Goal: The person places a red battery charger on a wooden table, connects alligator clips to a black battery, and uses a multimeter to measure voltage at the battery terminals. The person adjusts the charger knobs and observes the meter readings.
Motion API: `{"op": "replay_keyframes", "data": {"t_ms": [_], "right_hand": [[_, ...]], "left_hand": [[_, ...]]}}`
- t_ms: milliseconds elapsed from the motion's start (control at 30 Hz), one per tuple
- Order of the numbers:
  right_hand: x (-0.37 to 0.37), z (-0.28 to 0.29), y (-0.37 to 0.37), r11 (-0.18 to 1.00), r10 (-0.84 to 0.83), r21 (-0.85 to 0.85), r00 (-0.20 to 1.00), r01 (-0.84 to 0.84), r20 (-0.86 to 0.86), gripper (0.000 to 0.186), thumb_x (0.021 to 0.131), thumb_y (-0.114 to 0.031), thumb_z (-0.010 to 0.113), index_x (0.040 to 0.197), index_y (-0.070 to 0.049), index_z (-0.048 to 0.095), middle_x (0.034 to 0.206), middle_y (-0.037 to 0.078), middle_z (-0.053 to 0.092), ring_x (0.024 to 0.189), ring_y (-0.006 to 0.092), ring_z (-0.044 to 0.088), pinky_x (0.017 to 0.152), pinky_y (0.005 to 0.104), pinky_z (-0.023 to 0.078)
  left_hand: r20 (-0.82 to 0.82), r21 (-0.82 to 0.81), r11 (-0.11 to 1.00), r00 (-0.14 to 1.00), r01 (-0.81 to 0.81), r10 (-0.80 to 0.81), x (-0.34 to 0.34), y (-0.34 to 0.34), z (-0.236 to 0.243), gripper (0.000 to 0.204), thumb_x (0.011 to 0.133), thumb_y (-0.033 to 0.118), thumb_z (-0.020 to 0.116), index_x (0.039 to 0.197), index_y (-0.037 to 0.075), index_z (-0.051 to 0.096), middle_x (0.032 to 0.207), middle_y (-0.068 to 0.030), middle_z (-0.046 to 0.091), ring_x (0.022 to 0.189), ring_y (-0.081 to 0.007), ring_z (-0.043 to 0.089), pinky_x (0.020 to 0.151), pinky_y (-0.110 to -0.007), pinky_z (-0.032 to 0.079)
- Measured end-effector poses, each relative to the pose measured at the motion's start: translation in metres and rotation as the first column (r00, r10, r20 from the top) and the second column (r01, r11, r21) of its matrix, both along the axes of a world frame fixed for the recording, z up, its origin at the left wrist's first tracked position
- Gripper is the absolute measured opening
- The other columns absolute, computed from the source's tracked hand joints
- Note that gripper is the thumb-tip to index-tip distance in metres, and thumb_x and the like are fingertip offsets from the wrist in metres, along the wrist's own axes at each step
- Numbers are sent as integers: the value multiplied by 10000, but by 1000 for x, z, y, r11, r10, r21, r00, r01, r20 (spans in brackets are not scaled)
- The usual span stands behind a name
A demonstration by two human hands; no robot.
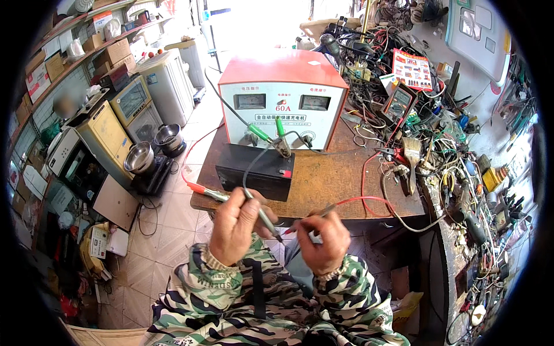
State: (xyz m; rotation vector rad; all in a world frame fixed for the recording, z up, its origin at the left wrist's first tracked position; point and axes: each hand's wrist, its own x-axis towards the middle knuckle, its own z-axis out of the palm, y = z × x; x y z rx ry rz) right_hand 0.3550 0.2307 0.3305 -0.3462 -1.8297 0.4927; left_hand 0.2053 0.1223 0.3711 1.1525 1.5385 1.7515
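My left hand point(235, 224) is closed around a slim dark test probe point(266, 219), its tip pointing down and to the right. My right hand point(324, 237) pinches a second probe, mostly hidden by the fingers, with a red wire point(360, 198) trailing from it. Both tips come close together above my lap; whether they touch I cannot tell. Just beyond the hands, a black battery point(253, 176) sits on the wooden bench point(329, 181). A green-handled clamp point(281, 138) stands at the battery's back edge. Left of my left hand lies a red-handled clamp point(206, 192) at the bench edge.
Behind the battery stands a red and white charger point(277, 104) with two dial meters. A multimeter point(398, 105) leans among heaped cables at right, near a paintbrush point(411, 158). Metal pots point(140, 157) and old appliances point(107, 138) line the left side.
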Motion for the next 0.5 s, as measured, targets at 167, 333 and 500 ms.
{"op": "replay_keyframes", "data": {"t_ms": [167,333,500], "right_hand": [[10,-18,28,749,126,-581,929,-320,-349,360,818,30,765,949,-49,439,821,70,620,695,103,597,597,246,482],[19,1,50,425,202,-741,852,-520,-482,285,866,6,721,958,-55,458,791,59,597,598,126,573,507,257,454],[16,7,78,403,282,-717,822,-569,-494,197,958,-137,653,865,-64,495,707,52,565,469,134,519,406,278,433]], "left_hand": [[30,-12,997,997,70,-70,-21,-3,29,172,1057,173,500,1116,15,467,853,-120,679,662,-126,667,554,-222,546],[-112,24,992,987,120,-117,-33,12,44,332,912,-13,688,1171,4,481,967,-100,670,844,-135,677,739,-249,564],[-322,144,983,945,113,-62,-53,40,46,227,935,0,676,1117,3,539,1010,-82,676,910,-119,661,815,-249,548]]}}
